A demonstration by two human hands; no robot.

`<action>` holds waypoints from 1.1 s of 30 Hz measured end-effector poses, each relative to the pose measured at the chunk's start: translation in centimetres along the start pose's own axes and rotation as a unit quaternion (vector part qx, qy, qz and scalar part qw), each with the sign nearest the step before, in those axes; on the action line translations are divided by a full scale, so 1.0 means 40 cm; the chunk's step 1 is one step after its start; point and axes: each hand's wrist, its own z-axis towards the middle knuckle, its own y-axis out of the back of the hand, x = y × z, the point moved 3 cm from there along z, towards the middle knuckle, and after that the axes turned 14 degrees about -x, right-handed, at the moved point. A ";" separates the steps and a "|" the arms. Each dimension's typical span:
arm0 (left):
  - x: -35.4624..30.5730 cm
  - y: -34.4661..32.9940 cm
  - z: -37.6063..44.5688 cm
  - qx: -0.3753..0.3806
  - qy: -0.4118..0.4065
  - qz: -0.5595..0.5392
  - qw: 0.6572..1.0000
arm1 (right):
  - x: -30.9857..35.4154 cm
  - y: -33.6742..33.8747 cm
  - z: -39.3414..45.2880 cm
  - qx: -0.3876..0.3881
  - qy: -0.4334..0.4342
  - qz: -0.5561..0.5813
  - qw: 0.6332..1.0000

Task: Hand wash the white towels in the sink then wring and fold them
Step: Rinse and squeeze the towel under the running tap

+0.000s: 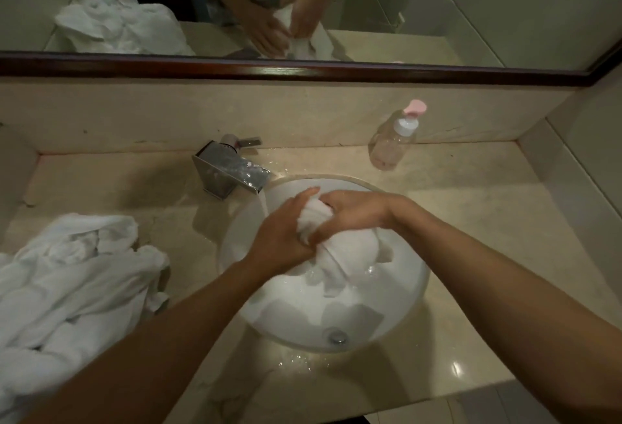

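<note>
A wet white towel [346, 255] is bunched up over the round white sink [409, 302]. My left hand [282, 238] grips the bunch from the left, and my right hand [350, 214] grips it from the right and above, fingers curled into the cloth. The towel's lower end hangs into the basin. Water runs from the chrome faucet [229, 167] into the sink just left of my hands. A pile of white towels [74, 285] lies on the counter at the left.
A clear pump bottle [393, 140] with a pink top stands on the beige marble counter [471, 208] behind the sink at right. A mirror [437, 2] with a dark wooden frame spans the back wall. The sink drain [336, 336] is near the front.
</note>
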 end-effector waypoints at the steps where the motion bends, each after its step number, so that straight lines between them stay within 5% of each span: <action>1: 0.014 0.005 0.007 -0.030 0.035 -0.025 0.999 | 0.001 0.008 0.003 -0.023 -0.008 0.035 0.999; 7: 0.036 0.037 0.027 -0.073 0.157 -0.144 0.974 | -0.055 -0.019 0.019 -0.145 -0.010 0.215 0.966; 11: 0.043 0.033 0.016 -0.076 0.243 -0.207 0.945 | -0.125 -0.163 0.025 -0.153 -0.073 0.472 0.865; 15: 0.092 0.000 0.004 -0.102 0.352 -0.223 0.904 | -0.144 -0.255 0.026 -0.185 -0.137 0.537 0.811; 21: 0.114 -0.047 -0.016 -0.226 0.490 -0.265 0.799 | -0.107 -0.350 0.023 -0.205 -0.152 0.552 0.794; 24: 0.123 -0.053 -0.006 -0.273 0.550 -0.324 0.720 | -0.096 -0.371 0.024 -0.236 -0.171 0.529 0.797; 27: 0.131 -0.059 -0.003 -0.191 0.577 -0.438 0.663 | -0.100 -0.343 0.045 -0.236 -0.170 0.483 0.826; 31: 0.191 -0.068 -0.016 -0.063 0.553 -0.472 0.683 | -0.118 -0.301 0.130 -0.248 -0.250 0.419 0.837; 33: 0.212 -0.080 -0.033 -0.033 0.566 -0.512 0.646 | -0.108 -0.295 0.173 -0.246 -0.263 0.375 0.854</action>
